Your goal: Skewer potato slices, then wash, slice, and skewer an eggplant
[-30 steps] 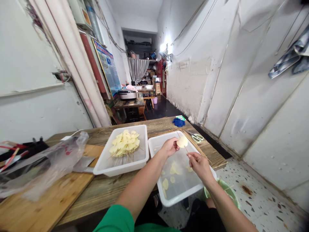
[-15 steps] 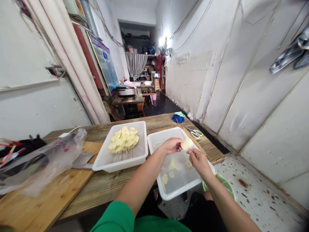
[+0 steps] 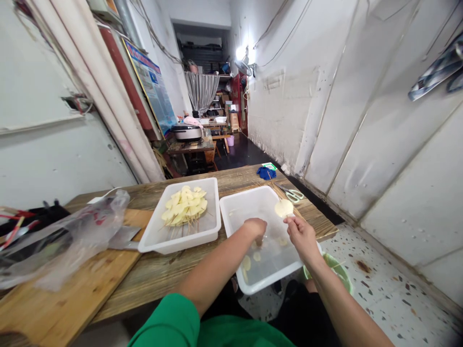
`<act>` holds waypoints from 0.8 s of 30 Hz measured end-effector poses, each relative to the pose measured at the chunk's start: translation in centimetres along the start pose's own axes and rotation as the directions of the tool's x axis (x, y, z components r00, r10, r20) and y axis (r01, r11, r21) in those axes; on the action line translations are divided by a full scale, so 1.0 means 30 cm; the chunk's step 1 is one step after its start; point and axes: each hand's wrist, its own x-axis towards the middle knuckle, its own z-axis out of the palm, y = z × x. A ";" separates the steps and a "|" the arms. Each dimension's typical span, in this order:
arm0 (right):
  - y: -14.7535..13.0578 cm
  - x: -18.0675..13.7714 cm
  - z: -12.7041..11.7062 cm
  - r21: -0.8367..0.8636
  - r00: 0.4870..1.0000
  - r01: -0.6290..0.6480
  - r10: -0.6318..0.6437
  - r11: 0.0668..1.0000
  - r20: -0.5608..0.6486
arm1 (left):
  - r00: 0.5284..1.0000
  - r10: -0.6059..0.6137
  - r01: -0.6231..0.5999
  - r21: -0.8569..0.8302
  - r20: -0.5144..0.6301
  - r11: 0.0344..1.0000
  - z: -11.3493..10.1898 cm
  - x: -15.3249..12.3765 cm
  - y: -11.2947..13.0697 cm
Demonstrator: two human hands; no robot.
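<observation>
Right hand (image 3: pixel 302 235) holds skewered slice (image 3: pixel 284 208); left hand (image 3: pixel 256 228) seemingly inside tray (image 3: pixel 271 280).

This looks like a small food-prep room, perhaps an eatery's. On the plank table (image 3: pixel 155 275) stand 2 white tubs (image 3: pixel 191 246), 1 heaped with skewered pale slices (image 3: pixel 185 205), beside a wooden board (image 3: pixel 65 294); a cooker-like appliance (image 3: pixel 187 134) sits behind.

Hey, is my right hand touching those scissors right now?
Apart: the head view shows a strip of table between your right hand and the scissors.
</observation>
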 end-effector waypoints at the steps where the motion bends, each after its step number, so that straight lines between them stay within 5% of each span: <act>1: -0.003 -0.001 -0.001 0.020 1.000 -0.014 0.013 1.000 0.004 | 1.000 -0.027 0.026 -0.035 -0.005 0.999 -0.002 0.003 0.001; 7: -0.019 -0.001 -0.007 0.017 1.000 -0.004 0.003 1.000 0.026 | 0.977 -0.156 0.089 -0.390 -0.144 0.917 -0.078 -0.022 0.044; 13: -0.057 -0.038 -0.021 -0.180 0.992 0.125 -0.117 0.976 0.055 | 0.922 -0.151 -0.103 -0.599 -0.358 0.794 -0.148 -0.034 0.103; 18: -0.067 -0.094 -0.044 -0.536 0.962 0.227 -0.273 0.813 -0.006 | 0.870 -0.214 -0.219 -0.738 -0.443 0.638 -0.157 -0.027 0.144; 24: -0.012 -0.106 -0.051 -0.576 0.960 0.254 -0.276 0.777 0.051 | 0.771 -0.309 -0.400 -0.801 -0.556 0.445 -0.173 -0.027 0.153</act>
